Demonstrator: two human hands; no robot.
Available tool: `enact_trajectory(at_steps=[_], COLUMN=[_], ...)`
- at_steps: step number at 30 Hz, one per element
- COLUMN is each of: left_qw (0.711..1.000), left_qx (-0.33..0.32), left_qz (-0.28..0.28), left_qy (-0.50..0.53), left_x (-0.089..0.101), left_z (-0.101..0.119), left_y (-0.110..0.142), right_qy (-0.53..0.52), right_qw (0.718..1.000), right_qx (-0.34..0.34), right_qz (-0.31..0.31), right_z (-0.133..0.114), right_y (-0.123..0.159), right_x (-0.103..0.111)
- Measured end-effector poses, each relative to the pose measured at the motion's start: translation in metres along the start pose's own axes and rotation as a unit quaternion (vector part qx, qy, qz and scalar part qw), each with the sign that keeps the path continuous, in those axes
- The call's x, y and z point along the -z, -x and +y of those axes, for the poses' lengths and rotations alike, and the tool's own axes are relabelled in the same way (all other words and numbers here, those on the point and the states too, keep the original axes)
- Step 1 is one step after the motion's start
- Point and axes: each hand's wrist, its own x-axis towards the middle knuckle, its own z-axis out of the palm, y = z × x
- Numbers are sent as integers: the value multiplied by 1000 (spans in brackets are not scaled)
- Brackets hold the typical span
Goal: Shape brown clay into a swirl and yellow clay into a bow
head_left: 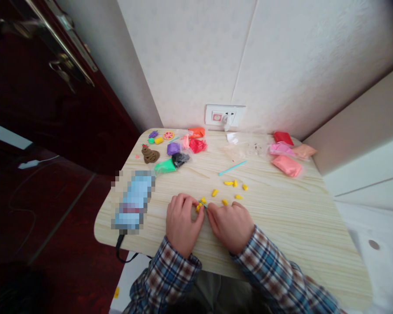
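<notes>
My left hand (184,222) rests on the table with thumb and fingertips closed around small lumps of yellow clay (198,208). Opposite it, my right hand (232,224) pinches a thin teal modelling tool (203,203), whose tip meets the yellow clay at my left fingertips. The tool's far end is hidden in my right fist. Several more cut yellow clay pieces (215,192) lie just beyond both hands. A light blue stick (232,168) lies farther back on the table.
At the table's back left are bagged clays, a green packet (165,166), a red packet (198,145), and a brown coiled clay shape (149,154). Pink packets (287,165) lie back right. A blurred phone (134,200) with a black cable is left; a socket (225,115) is on the wall.
</notes>
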Motion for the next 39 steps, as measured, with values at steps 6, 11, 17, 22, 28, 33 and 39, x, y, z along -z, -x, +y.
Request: enact_trajectory(at_steps=[6, 11, 17, 22, 28, 33, 39], left_qw=[1000, 998, 995, 993, 987, 986, 994], left_qx=[11, 15, 14, -9, -113, -125, -88], left_qz=[22, 47, 60, 47, -21, -50, -28], left_qy=[16, 43, 73, 103, 110, 93, 51], left_x=[3, 6, 9, 12, 9, -1, -7], left_z=[-4, -6, -6, -4, 3, 17, 21], left_y=[0, 0, 1, 4, 10, 14, 16], right_qy=[-30, -55, -124, -206, -225, -227, -264], right_qw=[998, 991, 962, 933, 937, 940, 922], right_qx=[-14, -3, -22, -22, -31, -18, -5], right_qz=[54, 125, 241, 294, 266, 254, 283], right_z=[-13, -12, 3, 21, 37, 38, 36], right_y=[-11, -6, 3, 22, 63, 78, 74], right_x=[-3, -9, -11, -13, -40, -59, -63])
